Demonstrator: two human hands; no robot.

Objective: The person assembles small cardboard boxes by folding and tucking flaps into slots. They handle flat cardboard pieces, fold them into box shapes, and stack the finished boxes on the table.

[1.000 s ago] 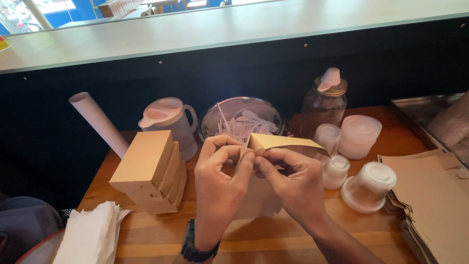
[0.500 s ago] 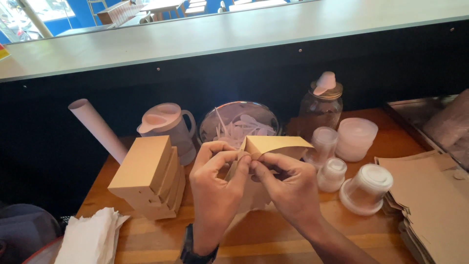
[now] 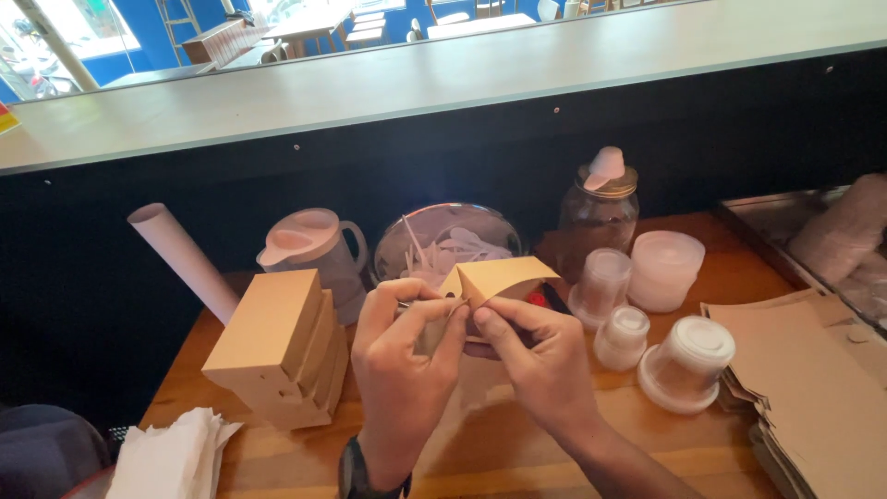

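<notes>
Both hands are raised over the wooden table (image 3: 277,457), working on a small tan cardboard box (image 3: 502,276) that is partly folded, its flap sticking up to the right. My left hand (image 3: 402,365) pinches the box's near left side with thumb and fingers. My right hand (image 3: 540,356) grips the box from below and the right, fingertips meeting the left hand's. A dark watch sits on my left wrist. The lower part of the box is hidden behind the fingers.
A stack of folded tan boxes (image 3: 277,346) stands left, with white napkins (image 3: 171,457) in front and a white roll (image 3: 185,263) behind. A lidded jug (image 3: 309,249), metal bowl (image 3: 448,245), glass jar (image 3: 599,217), plastic cups (image 3: 684,360) and flat cardboard sheets (image 3: 813,388) surround.
The hands have stayed together on the box; the fingers have shifted slightly and the flap has tilted a little more upright.
</notes>
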